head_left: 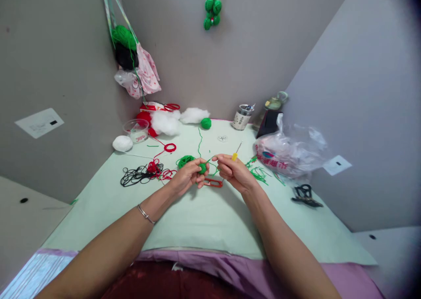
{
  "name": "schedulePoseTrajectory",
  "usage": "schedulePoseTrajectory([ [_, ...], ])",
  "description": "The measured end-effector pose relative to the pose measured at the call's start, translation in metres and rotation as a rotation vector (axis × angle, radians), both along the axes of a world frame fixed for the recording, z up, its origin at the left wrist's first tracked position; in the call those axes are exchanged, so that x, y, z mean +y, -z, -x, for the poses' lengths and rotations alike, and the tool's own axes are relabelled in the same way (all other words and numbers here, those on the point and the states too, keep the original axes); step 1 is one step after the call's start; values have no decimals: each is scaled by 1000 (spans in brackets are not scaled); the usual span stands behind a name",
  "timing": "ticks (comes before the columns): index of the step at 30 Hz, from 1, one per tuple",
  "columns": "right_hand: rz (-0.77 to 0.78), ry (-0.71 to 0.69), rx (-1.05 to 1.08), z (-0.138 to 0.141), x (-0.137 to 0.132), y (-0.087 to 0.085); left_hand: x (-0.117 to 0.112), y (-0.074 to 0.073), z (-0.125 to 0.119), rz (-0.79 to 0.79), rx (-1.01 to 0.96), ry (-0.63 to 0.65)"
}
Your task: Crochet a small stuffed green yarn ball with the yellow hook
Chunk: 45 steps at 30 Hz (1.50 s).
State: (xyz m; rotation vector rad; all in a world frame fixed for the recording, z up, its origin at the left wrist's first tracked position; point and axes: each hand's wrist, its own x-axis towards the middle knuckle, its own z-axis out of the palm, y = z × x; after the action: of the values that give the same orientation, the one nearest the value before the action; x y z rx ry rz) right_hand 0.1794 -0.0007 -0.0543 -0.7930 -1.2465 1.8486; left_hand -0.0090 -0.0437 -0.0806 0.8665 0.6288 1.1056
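Observation:
My left hand (190, 174) pinches a small green crocheted ball (203, 169) in its fingertips. A green yarn strand (209, 160) runs from that ball to my right hand (232, 167). The fingers of my right hand are closed round a crochet hook (234, 156) with a yellow handle, its thin metal shaft pointing up and away from the crocheted piece. Just behind my left hand lies a loose heap of green yarn (185, 160). Below and between the hands, an orange-red tool with a looped frame (213, 183) rests on the table, partly hidden.
Left on the table (210, 228) are tangled black cord (138, 176), red yarn (170, 148), a white ball (122, 143) and a plastic tub (138, 132). White stuffing (166, 122), a green ball (205, 123) and a tin (242, 118) stand behind. Rightward are green scraps (259, 174), a plastic bag (286, 152) and black scissors (305, 195).

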Motion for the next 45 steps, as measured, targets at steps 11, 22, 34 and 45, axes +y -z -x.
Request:
schedulePoseTrajectory([
  [11,1,-14,-7,1,0,1,2,5,0,57,-60,-19],
  [22,-9,22,26,-2,0,-1,5,6,3,75,-52,-86],
  [34,0,52,34,-1,1,-1,6,7,2,38,20,-260],
  [45,13,89,41,-3,5,0,2,1,-2,148,-61,-79],
])
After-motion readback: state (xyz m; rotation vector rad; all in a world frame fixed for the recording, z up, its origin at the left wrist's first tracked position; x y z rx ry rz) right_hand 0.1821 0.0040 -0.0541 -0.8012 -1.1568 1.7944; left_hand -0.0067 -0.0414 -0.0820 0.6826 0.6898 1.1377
